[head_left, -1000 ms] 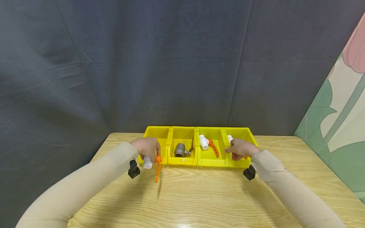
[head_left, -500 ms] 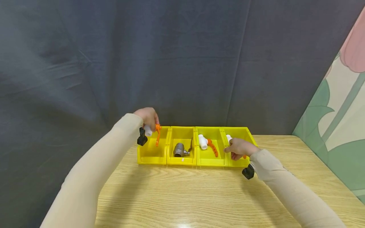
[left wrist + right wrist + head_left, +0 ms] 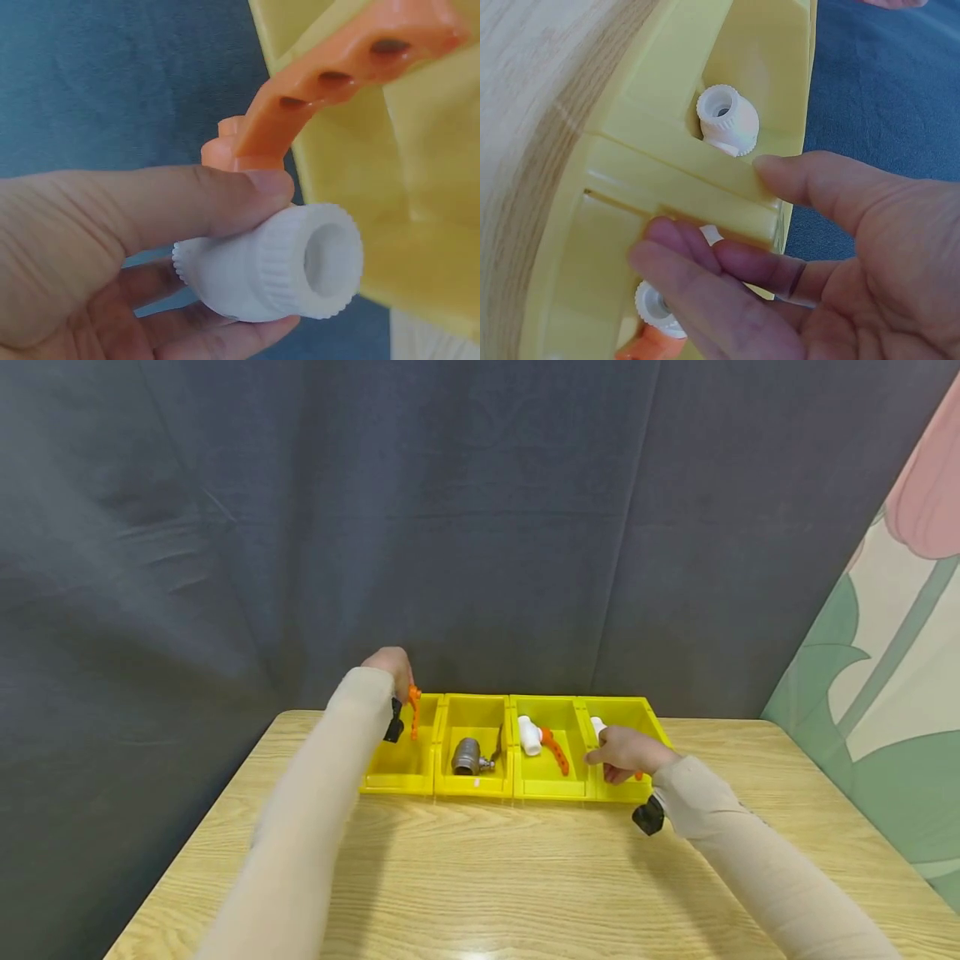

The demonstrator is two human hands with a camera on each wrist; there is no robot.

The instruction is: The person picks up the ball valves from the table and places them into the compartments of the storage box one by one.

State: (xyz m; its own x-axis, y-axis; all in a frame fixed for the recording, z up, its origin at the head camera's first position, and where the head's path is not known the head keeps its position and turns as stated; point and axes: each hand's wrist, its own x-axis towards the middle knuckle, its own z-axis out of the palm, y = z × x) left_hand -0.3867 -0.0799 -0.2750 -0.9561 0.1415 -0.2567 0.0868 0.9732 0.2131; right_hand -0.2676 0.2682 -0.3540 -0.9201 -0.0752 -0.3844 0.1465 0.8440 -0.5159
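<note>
My left hand is raised over the back of the leftmost yellow bin. In the left wrist view, its thumb and fingers grip the white body of a plastic ball valve, whose orange lever points up and right. At the rightmost bin, my right hand hovers with relaxed fingers, its thumb by the divider. Below those fingers lies another white ball valve with an orange lever, partly hidden by the hand. A third white ball valve rests in the neighbouring bin.
A grey metal ball valve lies in the second bin from the left. The joined bins stand on a wooden table. A dark curtain hangs behind them, and a flower-patterned panel stands at right.
My left hand has carried the ball valve from the front of the leftmost bin up and back over it, then slightly right. My right hand has stayed at the rightmost bin.
</note>
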